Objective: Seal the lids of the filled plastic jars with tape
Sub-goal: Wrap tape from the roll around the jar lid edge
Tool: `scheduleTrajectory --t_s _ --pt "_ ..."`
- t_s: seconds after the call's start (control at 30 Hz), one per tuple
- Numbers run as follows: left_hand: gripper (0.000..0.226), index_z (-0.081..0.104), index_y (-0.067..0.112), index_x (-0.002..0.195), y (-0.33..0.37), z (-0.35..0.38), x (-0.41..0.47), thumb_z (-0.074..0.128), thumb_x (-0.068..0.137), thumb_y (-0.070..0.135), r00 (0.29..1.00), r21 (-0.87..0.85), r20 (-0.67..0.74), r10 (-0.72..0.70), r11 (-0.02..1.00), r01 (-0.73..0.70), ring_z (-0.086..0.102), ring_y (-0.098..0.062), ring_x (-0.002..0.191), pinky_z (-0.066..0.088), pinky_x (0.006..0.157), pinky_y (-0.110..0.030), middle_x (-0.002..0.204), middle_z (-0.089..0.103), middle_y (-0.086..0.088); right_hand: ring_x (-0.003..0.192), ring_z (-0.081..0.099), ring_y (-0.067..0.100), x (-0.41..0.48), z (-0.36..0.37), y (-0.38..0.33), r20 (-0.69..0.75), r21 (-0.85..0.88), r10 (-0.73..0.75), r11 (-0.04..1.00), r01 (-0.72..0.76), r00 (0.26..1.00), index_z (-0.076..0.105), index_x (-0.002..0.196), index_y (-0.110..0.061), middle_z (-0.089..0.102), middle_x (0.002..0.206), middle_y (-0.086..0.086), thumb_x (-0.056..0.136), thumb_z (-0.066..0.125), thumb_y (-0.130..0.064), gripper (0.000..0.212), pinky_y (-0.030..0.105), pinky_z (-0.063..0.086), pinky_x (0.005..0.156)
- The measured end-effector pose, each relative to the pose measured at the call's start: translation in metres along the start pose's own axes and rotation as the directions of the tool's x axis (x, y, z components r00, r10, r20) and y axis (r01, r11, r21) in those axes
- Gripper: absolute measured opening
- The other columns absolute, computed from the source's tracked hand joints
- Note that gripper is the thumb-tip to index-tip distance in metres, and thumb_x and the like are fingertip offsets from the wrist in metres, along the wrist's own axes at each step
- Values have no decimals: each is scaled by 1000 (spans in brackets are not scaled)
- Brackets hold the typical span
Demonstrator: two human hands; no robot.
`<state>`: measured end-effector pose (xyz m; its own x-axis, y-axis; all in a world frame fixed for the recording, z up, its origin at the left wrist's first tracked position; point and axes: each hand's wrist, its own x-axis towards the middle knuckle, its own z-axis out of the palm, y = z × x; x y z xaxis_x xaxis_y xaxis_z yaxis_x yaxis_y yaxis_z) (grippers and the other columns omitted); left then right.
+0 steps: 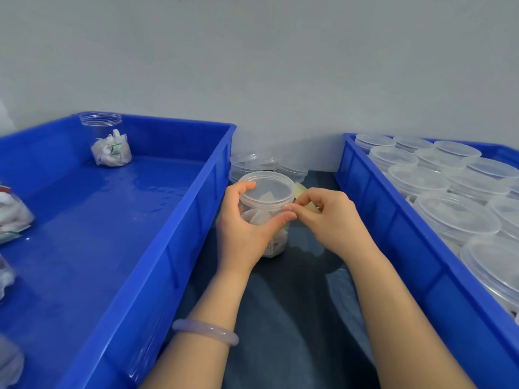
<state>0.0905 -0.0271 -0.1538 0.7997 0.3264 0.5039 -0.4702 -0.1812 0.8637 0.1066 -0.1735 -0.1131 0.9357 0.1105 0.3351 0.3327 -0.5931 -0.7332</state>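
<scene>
L crate (179, 209) & R crate (379, 197): bright blue, plain, glossy. wall (252, 66): flat pale grey. cloth (295, 318) btwn crates: dark slate blue, no pattern. jar (266, 192): clear, lid frosted whitish; packets inside white. tape (302, 189): pale yellow. bangle (205, 331): milky lilac-pink. open jar (111, 141): clear, contents white w/ bit of green print. lidded jars (455, 220): clear, lids cloudy white.

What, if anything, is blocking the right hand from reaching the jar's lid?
Nothing visible: the right hand, holding the tape, is right at the rim of the lid on the jar that the left hand grips.
</scene>
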Motion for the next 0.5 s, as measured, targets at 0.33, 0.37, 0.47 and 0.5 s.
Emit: scheduleTrajectory --t_s 0.33,0.37,0.47,0.5 --pt "61 47 33 111 6 -8 -1 72 58 49 996 35 18 88 995 -88 50 -4 111 42 87 -12 119 49 -4 82 63 18 -6 -22 -12 231 -86 -25 995 46 973 64 83 -32 65 76 -8 92 58 -30 11 40 52 78" --pt "58 48 34 109 6 -8 -1 71 57 49 996 28 10 88 996 -88 50 -5 110 42 87 -12 117 49 -5 82 63 17 -7 -24 -13 239 -100 -31 993 57 971 63 84 -34 64 74 -9 92 58 -31 11 37 52 77" --pt "57 51 26 105 7 -12 -1 75 56 42 999 -140 2 42 989 -41 58 -20 108 49 88 -27 115 54 -14 77 64 4 -7 -27 -18 247 -92 -5 995 28 969 60 99 -45 68 83 -14 90 60 -39 12 20 46 65" --pt "57 52 23 106 8 -13 0 75 56 39 999 -194 11 33 981 -30 60 -19 105 50 84 -26 112 57 -12 74 64 0 -7 -28 -18 231 -86 5 996 15 973 58 109 -47 68 89 -15 87 62 -42 23 17 45 65"
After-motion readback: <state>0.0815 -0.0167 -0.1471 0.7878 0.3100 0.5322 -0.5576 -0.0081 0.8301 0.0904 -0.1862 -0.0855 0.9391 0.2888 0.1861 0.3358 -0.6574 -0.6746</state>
